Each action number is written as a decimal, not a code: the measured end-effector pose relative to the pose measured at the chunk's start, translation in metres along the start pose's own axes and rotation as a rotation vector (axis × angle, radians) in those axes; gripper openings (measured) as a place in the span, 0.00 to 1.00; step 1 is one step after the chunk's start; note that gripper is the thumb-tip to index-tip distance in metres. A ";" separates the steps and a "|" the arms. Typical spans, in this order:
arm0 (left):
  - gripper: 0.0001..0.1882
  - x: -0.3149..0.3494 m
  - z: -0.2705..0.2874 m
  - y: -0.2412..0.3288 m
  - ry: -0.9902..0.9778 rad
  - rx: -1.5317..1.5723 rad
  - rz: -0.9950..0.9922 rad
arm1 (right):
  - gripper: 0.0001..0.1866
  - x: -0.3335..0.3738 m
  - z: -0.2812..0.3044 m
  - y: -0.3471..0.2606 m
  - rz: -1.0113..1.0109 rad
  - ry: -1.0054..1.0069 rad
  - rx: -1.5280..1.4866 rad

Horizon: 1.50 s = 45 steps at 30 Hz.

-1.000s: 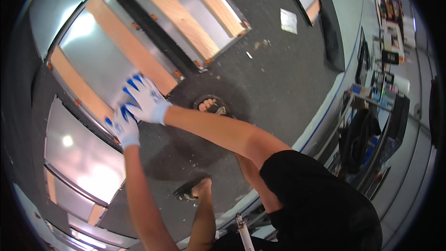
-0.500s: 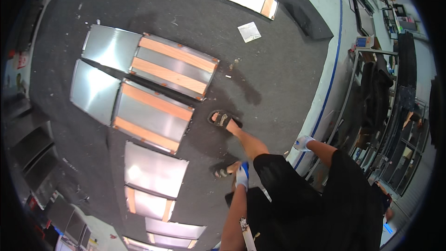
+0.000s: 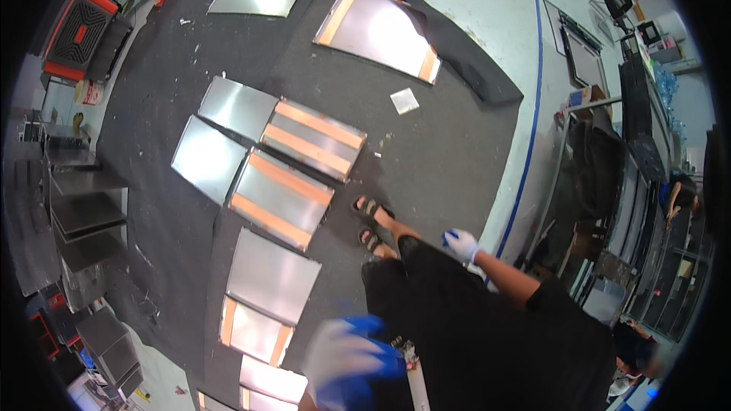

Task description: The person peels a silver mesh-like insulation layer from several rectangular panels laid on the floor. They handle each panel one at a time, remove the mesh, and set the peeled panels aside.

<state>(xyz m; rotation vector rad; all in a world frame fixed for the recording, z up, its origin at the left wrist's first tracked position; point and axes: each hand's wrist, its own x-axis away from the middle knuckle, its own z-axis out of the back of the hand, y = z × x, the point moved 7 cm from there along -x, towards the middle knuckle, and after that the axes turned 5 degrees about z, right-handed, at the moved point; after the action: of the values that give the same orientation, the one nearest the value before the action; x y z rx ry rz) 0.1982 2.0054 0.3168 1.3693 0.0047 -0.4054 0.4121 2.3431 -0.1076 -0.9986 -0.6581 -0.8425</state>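
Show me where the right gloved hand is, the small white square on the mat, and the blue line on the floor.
right gloved hand (image 3: 460, 245), head view, middle of the glove.
small white square (image 3: 404, 100), head view, its centre.
blue line (image 3: 531, 133), head view, the middle stretch beside the dark mat.

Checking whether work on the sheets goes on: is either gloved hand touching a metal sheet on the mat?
No: the right hand hangs beside the dark shorts and the blurred left hand is raised, both clear of the metal sheets.
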 end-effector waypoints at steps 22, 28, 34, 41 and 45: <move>0.19 -0.026 -0.123 -0.036 -0.279 0.906 0.523 | 0.28 -0.023 0.110 0.127 -0.219 -0.003 0.340; 0.18 -0.010 -0.133 -0.415 0.232 -0.032 1.018 | 0.31 -0.118 0.224 0.060 -0.286 0.118 0.325; 0.08 0.246 -0.109 -0.457 0.664 -0.215 1.674 | 0.26 -0.293 0.302 0.005 -0.230 0.208 0.196; 0.02 0.169 -0.296 -0.542 0.311 -0.390 1.649 | 0.24 -0.543 0.227 -0.075 -0.082 -0.090 0.368; 0.06 0.050 -0.442 -0.736 -0.089 -0.522 1.326 | 0.33 -0.712 0.185 -0.131 0.239 0.098 0.533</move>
<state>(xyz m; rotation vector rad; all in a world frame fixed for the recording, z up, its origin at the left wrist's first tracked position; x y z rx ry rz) 0.1379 2.3069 -0.4862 0.6088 -0.7764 0.6225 -0.0897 2.6861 -0.5427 -0.5346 -0.6197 -0.4639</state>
